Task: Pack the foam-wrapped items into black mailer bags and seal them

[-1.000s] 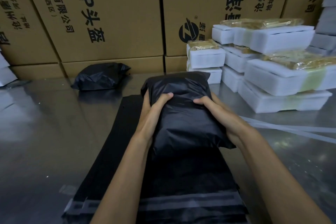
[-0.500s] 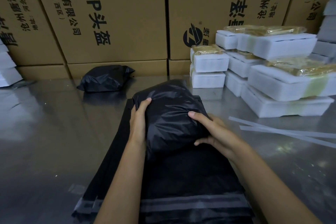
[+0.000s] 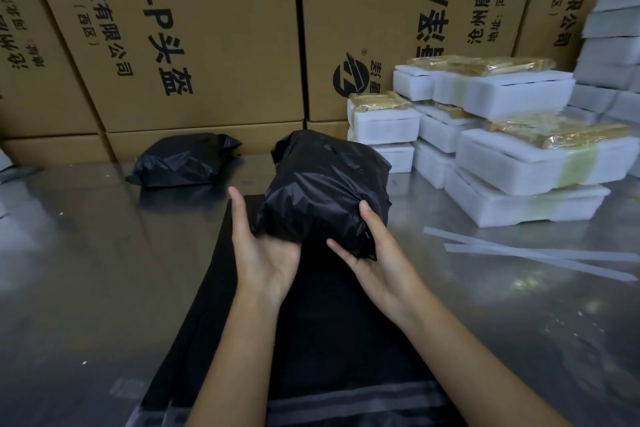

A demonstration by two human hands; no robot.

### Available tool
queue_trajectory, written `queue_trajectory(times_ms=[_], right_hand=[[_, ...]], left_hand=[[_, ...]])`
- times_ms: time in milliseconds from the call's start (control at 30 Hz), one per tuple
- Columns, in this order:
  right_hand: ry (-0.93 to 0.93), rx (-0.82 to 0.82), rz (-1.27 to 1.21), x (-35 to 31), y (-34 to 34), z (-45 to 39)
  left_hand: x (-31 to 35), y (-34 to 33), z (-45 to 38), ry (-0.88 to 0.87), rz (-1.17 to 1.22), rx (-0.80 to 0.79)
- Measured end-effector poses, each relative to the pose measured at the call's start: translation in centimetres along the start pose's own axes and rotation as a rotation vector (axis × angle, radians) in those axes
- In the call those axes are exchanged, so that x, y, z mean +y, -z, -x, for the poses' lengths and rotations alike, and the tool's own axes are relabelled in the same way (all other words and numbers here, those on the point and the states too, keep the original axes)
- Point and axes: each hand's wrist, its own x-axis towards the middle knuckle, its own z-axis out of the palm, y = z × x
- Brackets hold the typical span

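A filled black mailer bag (image 3: 325,191) is lifted above the table, tilted away from me. My left hand (image 3: 259,250) cups its near left underside, thumb up along the side. Under the bag's near right corner is my right hand (image 3: 374,253), thumb pressed on top. Below them a stack of flat black mailer bags (image 3: 322,340) lies lengthwise, with a grey seal strip at the near end. Foam-wrapped items (image 3: 516,170) in white foam with yellowish packets on top are piled at the right.
Another packed black mailer bag (image 3: 183,161) rests at the back left on the steel table (image 3: 86,270). Tall cardboard boxes (image 3: 194,35) wall off the back. Peeled clear strips (image 3: 533,253) lie at the right. More foam pieces (image 3: 613,45) stack at the far right.
The filled bag has been raised off the flat stack and turned over. Both hands have shifted from its top and sides to underneath it.
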Motion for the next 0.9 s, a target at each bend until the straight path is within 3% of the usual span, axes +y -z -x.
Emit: queue_trajectory(times_ms=[100, 200, 333, 467, 567, 667, 800, 900], right_hand=[[0.016, -0.001, -0.046, 0.3, -0.1, -0.1], [0.066, -0.022, 0.011, 0.5, -0.1, -0.3], [0.173, -0.059, 0.482, 0.5, 0.2, -0.3], [0.253, -0.134, 0.931, 0.0, 0.6, -0.6], [0.441, -0.001, 1.301, -0.7, 2.0, -2.6], [0.401, 0.111, 1.671, -1.5, 3.6, -5.7], [0.249, 0.15, 1.832, -1.1, 5.6, -8.6], [0.297, 0.21, 1.822, -0.6, 6.6, -9.9]], left_hand=[[-0.8, -0.6, -0.1, -0.012, -0.092, -0.045], [-1.8, -0.8, -0.1, 0.001, -0.369, -0.012], [-2.9, -0.8, -0.2, 0.056, -0.412, 0.042], [-1.9, -0.3, -0.6, -0.059, -0.259, 0.164], [-0.1, 0.2, -0.8, -0.119, -0.226, 0.252], [2.9, 0.8, -1.7, -0.197, -0.226, 0.394], [7.6, 1.6, -5.0, -0.272, -0.313, 0.484], [11.5, 2.3, -9.5, -0.29, -0.387, 0.488]])
